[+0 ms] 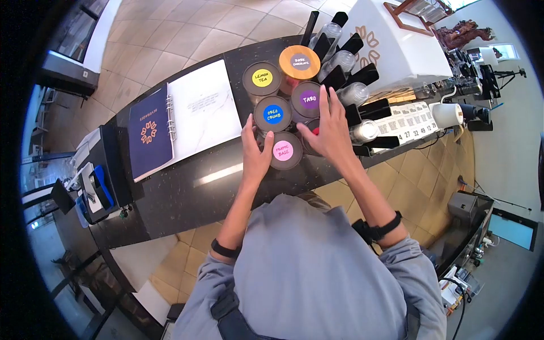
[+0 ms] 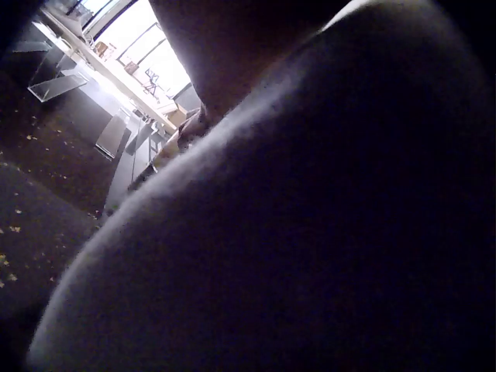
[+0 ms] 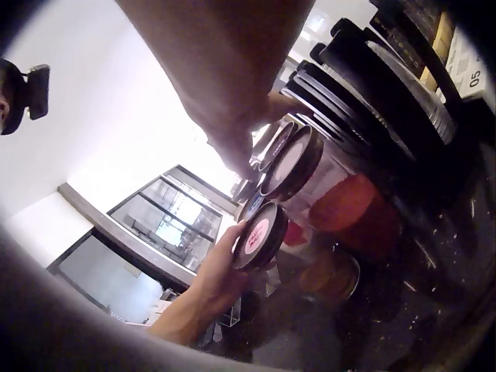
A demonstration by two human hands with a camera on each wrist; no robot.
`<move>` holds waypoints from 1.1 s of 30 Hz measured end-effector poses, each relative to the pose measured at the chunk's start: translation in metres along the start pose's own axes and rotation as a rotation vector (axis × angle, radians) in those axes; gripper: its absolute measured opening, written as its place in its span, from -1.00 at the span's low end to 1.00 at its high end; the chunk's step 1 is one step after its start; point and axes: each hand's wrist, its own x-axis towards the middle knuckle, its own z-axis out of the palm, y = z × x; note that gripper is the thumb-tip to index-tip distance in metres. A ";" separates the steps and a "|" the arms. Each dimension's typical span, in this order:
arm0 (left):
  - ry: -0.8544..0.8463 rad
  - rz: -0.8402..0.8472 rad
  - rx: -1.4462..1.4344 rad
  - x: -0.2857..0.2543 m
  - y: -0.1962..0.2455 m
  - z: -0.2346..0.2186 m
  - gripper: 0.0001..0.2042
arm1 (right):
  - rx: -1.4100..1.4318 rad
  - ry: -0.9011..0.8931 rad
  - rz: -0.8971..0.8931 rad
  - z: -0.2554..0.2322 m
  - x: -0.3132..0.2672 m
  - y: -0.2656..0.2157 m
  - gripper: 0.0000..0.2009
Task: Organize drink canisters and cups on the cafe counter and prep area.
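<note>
A cluster of round lidded jars stands on the dark counter. The left hand (image 1: pixel 256 156) lies at its near left side, fingers extended along the Oreo Crumb jar (image 1: pixel 273 115) and thumb beside the Frappe Base jar (image 1: pixel 285 151). In the right wrist view, the left thumb meets the edge of a pink-labelled lid (image 3: pixel 262 237). On the other side, the right hand (image 1: pixel 334 133) reaches over the jars, long fingers straight beside the Taro jar (image 1: pixel 307 100) and thumb spread toward the middle. Behind are the Lemon Tea jar (image 1: pixel 262 78) and wooden-lidded Dark Chocolate jar (image 1: pixel 299 62). The left wrist view is mostly dark.
An open ring binder (image 1: pixel 187 116) lies left of the jars. Clear containers with black tops (image 1: pixel 354 93) crowd their right side, before a white box (image 1: pixel 396 39) and a printed number sheet (image 1: pixel 405 123). A black stand (image 1: pixel 102 175) occupies the counter's left end.
</note>
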 end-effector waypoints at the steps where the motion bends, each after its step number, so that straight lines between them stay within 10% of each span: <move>1: -0.007 0.001 -0.003 -0.001 0.006 -0.001 -0.31 | -0.027 -0.038 0.025 -0.011 -0.011 -0.006 0.06; 16: 0.176 0.440 0.244 0.003 0.047 -0.013 -0.48 | 0.219 -0.123 0.260 -0.004 -0.057 -0.008 0.12; 22: 0.191 0.587 0.271 0.001 0.073 -0.010 -0.54 | 0.041 0.053 0.059 -0.031 -0.071 -0.014 -0.03; 29: -0.125 0.580 -0.093 -0.041 0.143 0.024 -0.85 | 0.419 -0.223 0.078 -0.066 -0.159 0.026 -0.71; 33: -0.439 0.575 -0.177 -0.079 0.169 0.074 -0.89 | 0.623 -0.326 0.392 -0.013 -0.292 0.132 -0.72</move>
